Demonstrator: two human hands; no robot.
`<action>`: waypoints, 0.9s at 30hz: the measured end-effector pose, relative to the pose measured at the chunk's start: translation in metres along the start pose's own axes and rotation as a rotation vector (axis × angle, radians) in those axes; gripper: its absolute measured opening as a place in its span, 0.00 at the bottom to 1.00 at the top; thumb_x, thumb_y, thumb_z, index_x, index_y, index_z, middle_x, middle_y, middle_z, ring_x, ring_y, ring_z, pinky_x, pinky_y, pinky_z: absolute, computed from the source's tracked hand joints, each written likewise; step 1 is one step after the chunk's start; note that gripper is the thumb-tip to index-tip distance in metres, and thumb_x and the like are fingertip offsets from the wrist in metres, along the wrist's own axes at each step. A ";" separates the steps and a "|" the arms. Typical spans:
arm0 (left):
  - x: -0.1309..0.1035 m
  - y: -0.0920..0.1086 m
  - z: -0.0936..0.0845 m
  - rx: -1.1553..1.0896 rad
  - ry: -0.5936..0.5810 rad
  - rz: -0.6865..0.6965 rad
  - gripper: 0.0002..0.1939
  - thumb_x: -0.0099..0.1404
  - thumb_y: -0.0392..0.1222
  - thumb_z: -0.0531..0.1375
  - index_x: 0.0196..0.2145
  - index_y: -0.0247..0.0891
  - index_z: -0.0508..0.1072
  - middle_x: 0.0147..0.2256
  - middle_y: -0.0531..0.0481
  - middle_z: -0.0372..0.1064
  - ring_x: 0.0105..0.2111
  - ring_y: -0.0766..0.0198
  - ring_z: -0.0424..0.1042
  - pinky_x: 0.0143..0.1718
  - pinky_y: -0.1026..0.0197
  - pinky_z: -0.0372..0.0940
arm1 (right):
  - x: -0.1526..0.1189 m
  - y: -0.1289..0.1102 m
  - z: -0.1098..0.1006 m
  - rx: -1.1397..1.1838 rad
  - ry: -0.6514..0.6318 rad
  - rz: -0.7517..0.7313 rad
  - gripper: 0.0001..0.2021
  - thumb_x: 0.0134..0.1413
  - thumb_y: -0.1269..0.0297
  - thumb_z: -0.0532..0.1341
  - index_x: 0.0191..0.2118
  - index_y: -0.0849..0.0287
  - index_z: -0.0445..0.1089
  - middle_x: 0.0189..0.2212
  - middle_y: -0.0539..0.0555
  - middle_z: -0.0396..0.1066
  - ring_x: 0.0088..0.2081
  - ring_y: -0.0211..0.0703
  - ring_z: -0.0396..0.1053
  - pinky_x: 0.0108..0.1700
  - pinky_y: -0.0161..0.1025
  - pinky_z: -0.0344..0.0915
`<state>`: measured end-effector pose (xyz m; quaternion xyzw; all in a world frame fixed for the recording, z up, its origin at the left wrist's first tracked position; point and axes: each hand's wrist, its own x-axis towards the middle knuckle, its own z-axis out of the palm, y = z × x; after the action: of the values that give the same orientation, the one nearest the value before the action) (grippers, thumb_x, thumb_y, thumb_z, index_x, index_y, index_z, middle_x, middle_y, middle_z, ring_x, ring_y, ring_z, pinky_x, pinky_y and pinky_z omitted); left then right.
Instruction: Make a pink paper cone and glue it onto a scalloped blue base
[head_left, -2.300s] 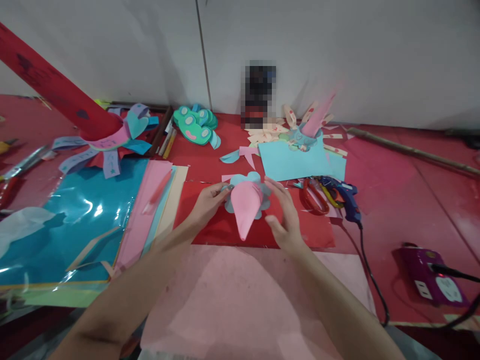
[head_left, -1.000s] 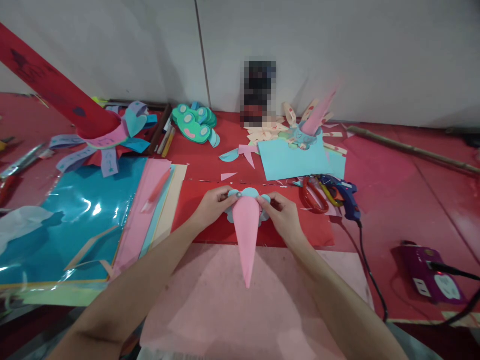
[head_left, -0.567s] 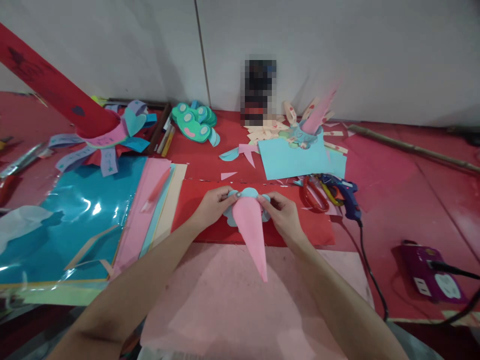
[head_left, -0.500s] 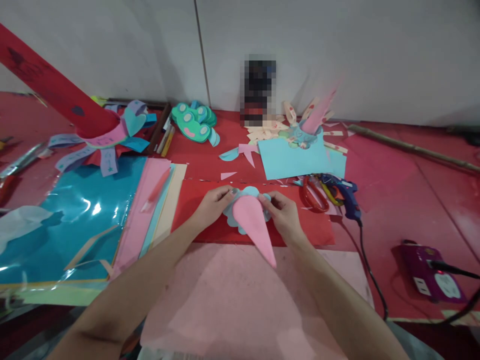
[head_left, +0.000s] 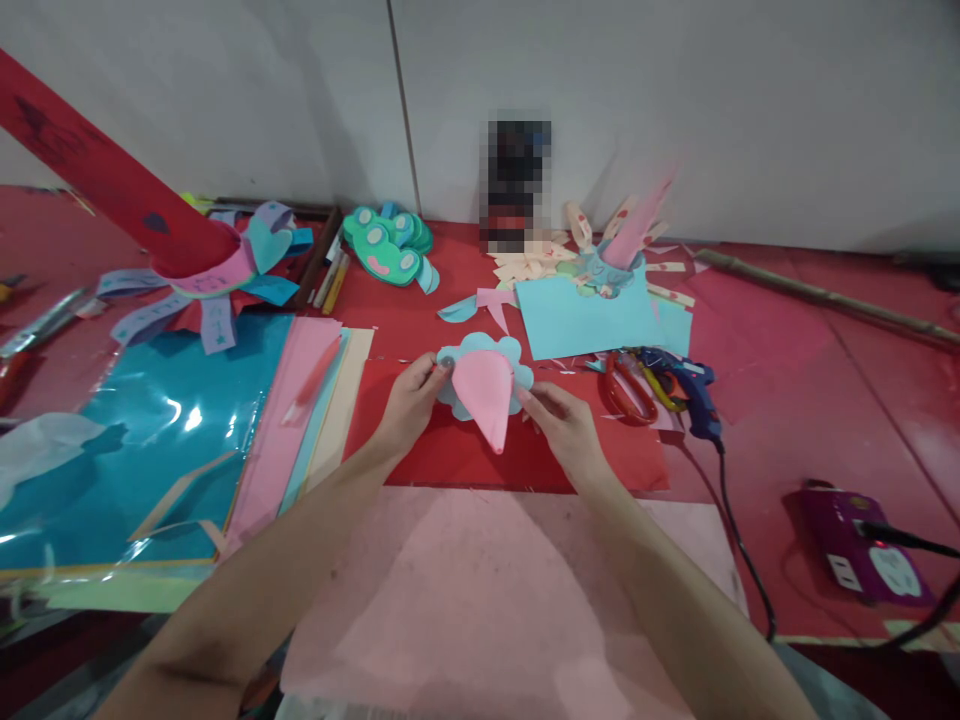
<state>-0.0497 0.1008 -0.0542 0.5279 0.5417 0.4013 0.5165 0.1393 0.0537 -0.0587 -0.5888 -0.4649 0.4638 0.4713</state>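
Observation:
A pink paper cone (head_left: 484, 390) is fixed on a light blue scalloped paper base (head_left: 478, 343), its tip pointing down toward me. My left hand (head_left: 411, 402) pinches the left edge of the blue base, thumb on top. My right hand (head_left: 564, 420) has its thumb and fingers closed on the right edge. Both hands hold the piece over a red paper sheet (head_left: 450, 460). Beneath my forearms lies a pink sheet (head_left: 480, 590).
Right of my hands are red-handled scissors (head_left: 628, 390) and a blue glue gun (head_left: 697, 390), its cord running past a purple power box (head_left: 862, 545). Blue card (head_left: 585, 320), green paper frogs (head_left: 386, 248) and a pink cone piece (head_left: 634, 235) lie behind. Plastic-wrapped sheets (head_left: 187, 430) cover the left.
The cone piece has tilted up and away. Its tip swung from lower right to nearly below the base, looking shorter, and more of the blue scalloped edge shows.

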 end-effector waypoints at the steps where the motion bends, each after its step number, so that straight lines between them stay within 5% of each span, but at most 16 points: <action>1: 0.000 -0.001 0.000 -0.010 0.008 -0.002 0.20 0.59 0.59 0.58 0.25 0.39 0.60 0.23 0.56 0.55 0.24 0.69 0.57 0.25 0.67 0.55 | 0.000 -0.001 0.000 0.000 0.001 -0.004 0.17 0.47 0.47 0.64 0.23 0.56 0.67 0.19 0.46 0.61 0.22 0.35 0.56 0.26 0.35 0.55; 9: 0.001 -0.006 0.004 -0.223 -0.063 -0.127 0.24 0.55 0.64 0.57 0.31 0.38 0.67 0.26 0.52 0.67 0.25 0.64 0.69 0.29 0.61 0.68 | 0.001 0.005 0.000 0.080 0.081 0.056 0.15 0.45 0.50 0.64 0.25 0.57 0.68 0.18 0.46 0.62 0.21 0.33 0.54 0.24 0.34 0.54; 15: 0.002 -0.004 0.005 -0.126 -0.166 -0.046 0.19 0.52 0.57 0.63 0.29 0.38 0.69 0.25 0.54 0.68 0.25 0.65 0.71 0.29 0.62 0.70 | 0.002 0.006 -0.001 0.087 0.107 0.071 0.16 0.43 0.48 0.65 0.24 0.57 0.67 0.18 0.46 0.62 0.20 0.33 0.55 0.25 0.35 0.55; 27: 0.002 -0.003 0.006 -0.205 -0.117 -0.059 0.17 0.51 0.50 0.63 0.36 0.38 0.70 0.28 0.55 0.68 0.26 0.67 0.70 0.28 0.63 0.70 | 0.002 0.004 -0.003 0.069 0.033 0.094 0.15 0.45 0.50 0.65 0.28 0.57 0.71 0.20 0.47 0.64 0.22 0.35 0.61 0.27 0.35 0.59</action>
<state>-0.0438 0.1018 -0.0587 0.4787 0.4822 0.4077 0.6100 0.1426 0.0545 -0.0620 -0.6010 -0.4128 0.4915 0.4763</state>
